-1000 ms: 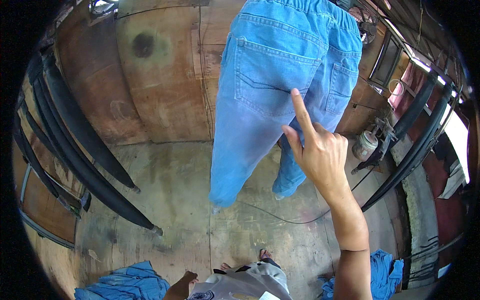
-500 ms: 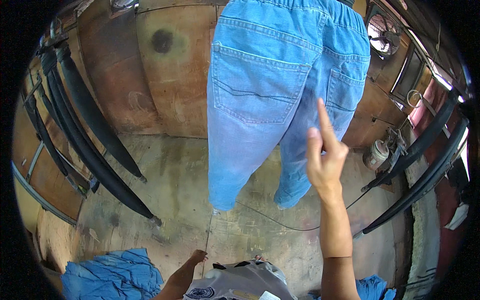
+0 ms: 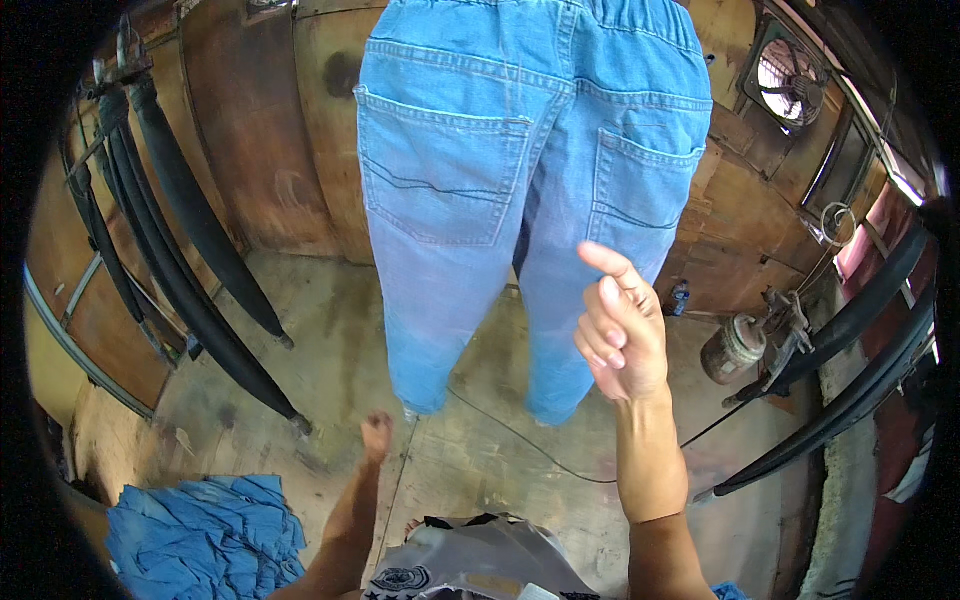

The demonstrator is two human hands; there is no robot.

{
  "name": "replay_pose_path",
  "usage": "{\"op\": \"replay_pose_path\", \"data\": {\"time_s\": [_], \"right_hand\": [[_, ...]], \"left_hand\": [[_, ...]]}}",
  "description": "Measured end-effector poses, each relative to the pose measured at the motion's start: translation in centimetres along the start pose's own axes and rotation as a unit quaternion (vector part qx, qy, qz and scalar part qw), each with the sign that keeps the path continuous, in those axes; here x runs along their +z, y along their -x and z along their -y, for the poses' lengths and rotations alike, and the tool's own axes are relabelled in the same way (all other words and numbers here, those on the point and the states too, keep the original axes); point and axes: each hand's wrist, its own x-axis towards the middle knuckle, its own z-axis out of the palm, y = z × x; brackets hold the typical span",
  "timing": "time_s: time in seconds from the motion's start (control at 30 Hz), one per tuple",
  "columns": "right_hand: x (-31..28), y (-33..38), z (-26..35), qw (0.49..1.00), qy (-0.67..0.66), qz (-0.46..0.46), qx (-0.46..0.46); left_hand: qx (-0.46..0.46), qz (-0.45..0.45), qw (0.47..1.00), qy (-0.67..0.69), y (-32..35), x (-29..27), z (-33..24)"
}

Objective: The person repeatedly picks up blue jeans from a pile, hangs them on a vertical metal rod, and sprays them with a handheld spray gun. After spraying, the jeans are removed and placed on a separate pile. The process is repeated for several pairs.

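Observation:
A pair of faded blue jeans (image 3: pixel 455 275) hangs upright in front of me, back side toward me, with an elastic waistband, two back pockets and filled-out legs. The thighs look paler and purplish. My right hand (image 3: pixel 625 325) is raised before the lower right part of the jeans. Its index finger is held out, slightly bent, while the other fingers curl; nothing is in it. Whether it touches the fabric I cannot tell. Lower down, left of the jeans' hem, my left hand (image 3: pixel 377 437) hangs with its fingers curled in and no object showing.
Long black tapered tubes (image 3: pixel 190 250) hang at left, and more black tubes (image 3: pixel 860 360) at right. A spray gun with a metal cup (image 3: pixel 735 348) hangs at right. Crumpled blue cloth (image 3: pixel 205 535) lies at lower left. A thin hose (image 3: pixel 530 443) crosses the floor. A fan (image 3: pixel 788 85) sits in the back wall.
The jeans appear further left in view. My right hand has gone from pointing upward with a straight index finger to a more bent one. My left hand has come up and forward.

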Motion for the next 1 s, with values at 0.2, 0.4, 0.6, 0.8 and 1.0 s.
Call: {"op": "replay_pose_path", "data": {"time_s": [0.2,0.4,0.6,0.8,1.0], "right_hand": [[-9.4,2.3,-2.0,0.928,0.169,-0.209,-0.259],[-29.6,5.2,-16.3,0.875,0.347,-0.337,-0.019],[-41.3,13.3,-33.0,0.897,0.196,-0.328,0.22],[-48.1,15.5,-40.3,0.85,0.238,-0.343,0.322],[-47.6,19.5,-41.4,0.796,0.327,-0.39,0.327]], "left_hand": [[-0.133,-0.047,0.99,0.029,-11.6,4.3,-11.1],[-0.194,0.102,0.967,0.129,-14.0,7.4,-7.5],[-0.247,0.073,0.947,0.195,-11.5,7.6,5.5],[-0.366,0.06,0.922,0.114,-8.5,11.4,13.2],[-0.247,-0.025,0.964,-0.097,-5.9,12.5,8.0]]}}
